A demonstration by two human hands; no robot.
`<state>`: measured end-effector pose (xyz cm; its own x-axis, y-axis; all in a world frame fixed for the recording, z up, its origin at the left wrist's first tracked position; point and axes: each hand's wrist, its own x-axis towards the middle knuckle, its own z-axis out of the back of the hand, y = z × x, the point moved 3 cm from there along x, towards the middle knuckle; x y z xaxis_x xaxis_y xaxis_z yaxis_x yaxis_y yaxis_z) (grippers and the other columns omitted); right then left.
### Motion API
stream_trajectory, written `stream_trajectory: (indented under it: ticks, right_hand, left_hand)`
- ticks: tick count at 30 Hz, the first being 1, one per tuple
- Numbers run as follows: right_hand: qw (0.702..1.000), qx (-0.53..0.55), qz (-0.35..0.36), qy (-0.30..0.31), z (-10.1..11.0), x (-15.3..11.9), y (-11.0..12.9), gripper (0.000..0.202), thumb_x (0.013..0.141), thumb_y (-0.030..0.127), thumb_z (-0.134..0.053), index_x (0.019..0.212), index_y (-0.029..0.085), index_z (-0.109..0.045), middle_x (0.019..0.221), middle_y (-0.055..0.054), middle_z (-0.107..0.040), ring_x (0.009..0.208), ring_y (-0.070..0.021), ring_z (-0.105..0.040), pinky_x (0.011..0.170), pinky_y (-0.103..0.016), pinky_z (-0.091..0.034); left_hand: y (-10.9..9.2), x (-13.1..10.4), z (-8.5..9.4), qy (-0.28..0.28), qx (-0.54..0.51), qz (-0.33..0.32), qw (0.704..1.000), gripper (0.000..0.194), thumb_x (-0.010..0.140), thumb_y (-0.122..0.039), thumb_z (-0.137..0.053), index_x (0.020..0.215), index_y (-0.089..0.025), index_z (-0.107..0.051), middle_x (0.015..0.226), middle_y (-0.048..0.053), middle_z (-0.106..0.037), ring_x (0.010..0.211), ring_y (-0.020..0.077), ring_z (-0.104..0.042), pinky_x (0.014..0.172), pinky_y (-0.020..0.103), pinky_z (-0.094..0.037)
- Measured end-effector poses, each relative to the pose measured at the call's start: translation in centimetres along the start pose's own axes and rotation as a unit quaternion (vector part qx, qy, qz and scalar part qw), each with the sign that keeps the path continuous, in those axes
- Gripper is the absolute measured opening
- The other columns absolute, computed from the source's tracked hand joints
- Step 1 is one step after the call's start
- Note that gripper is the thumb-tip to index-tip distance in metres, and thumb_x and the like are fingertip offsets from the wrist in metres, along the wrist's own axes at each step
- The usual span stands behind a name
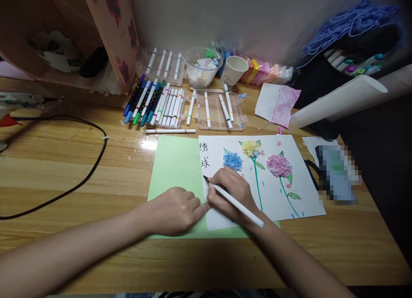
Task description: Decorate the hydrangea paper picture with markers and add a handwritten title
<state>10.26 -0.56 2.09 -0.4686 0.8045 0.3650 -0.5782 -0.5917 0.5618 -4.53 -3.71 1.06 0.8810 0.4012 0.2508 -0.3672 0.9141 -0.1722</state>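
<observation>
My right hand (233,193) grips a white marker pen (240,206) with a black tip. The tip meets the left edge of a white sheet (238,223), just below two black handwritten characters (204,155). Blue, yellow and pink textured flowers on green stems are on this sheet, which overlaps a light green sheet (174,165). My left hand (177,210) lies closed on the green sheet, its fingers curled and one finger reaching to the white sheet's edge. Nothing shows inside the left hand.
Several markers (156,100) lie at the back, some in clear plastic cases (238,122). Behind them stand a clear bowl (201,77) and a paper cup (234,70). A black cable (93,169) curves at left. Paper rolls (341,98) and a blurred-out object (337,173) are at right.
</observation>
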Motion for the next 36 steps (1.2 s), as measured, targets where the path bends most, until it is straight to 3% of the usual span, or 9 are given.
stream_trajectory:
  ticks: [9,17,28,36]
  right_hand:
    - [1.0,0.014,-0.003,0.005,-0.2,-0.25,-0.36,0.018,0.071,0.004,-0.047,0.067,0.021,-0.043,0.06,0.001,-0.046,0.059,-0.0147,-0.041,0.057,-0.028,-0.036]
    - [0.999,-0.022,0.0,-0.034,-0.13,-0.49,-0.64,0.02,0.071,0.003,-0.047,0.065,0.022,-0.04,0.059,0.001,-0.045,0.059,-0.0153,-0.039,0.057,-0.029,-0.035]
    - [1.0,-0.001,0.004,-0.005,-0.24,-0.38,-0.43,0.018,0.071,0.004,-0.046,0.065,0.021,-0.044,0.057,0.002,-0.043,0.057,-0.0147,-0.039,0.055,-0.028,-0.034]
    - [0.999,-0.002,-0.029,-0.014,-0.24,-0.48,-0.82,0.018,0.072,0.005,-0.048,0.066,0.021,-0.042,0.063,0.0,-0.051,0.06,-0.0151,-0.044,0.058,-0.029,-0.038]
  left_hand:
    - [0.14,-0.08,-0.26,0.008,-0.006,0.009,1.0,0.023,0.086,-0.013,-0.046,0.107,-0.01,-0.055,0.061,0.0,-0.058,0.051,0.0148,-0.053,0.042,0.026,-0.038]
    - [0.09,-0.2,-0.41,0.005,-0.012,0.001,1.0,0.03,0.087,-0.011,-0.043,0.115,-0.008,-0.051,0.06,0.0,-0.058,0.05,0.0149,-0.053,0.041,0.027,-0.037]
    - [0.09,-0.15,-0.34,0.002,-0.002,0.0,1.0,0.025,0.088,-0.012,-0.042,0.109,-0.009,-0.054,0.059,0.0,-0.058,0.05,0.0137,-0.053,0.041,0.025,-0.037]
    - [0.07,-0.21,-0.41,0.001,0.002,-0.001,1.0,0.03,0.088,-0.011,-0.04,0.116,-0.008,-0.051,0.06,-0.001,-0.058,0.049,0.0145,-0.053,0.04,0.027,-0.037]
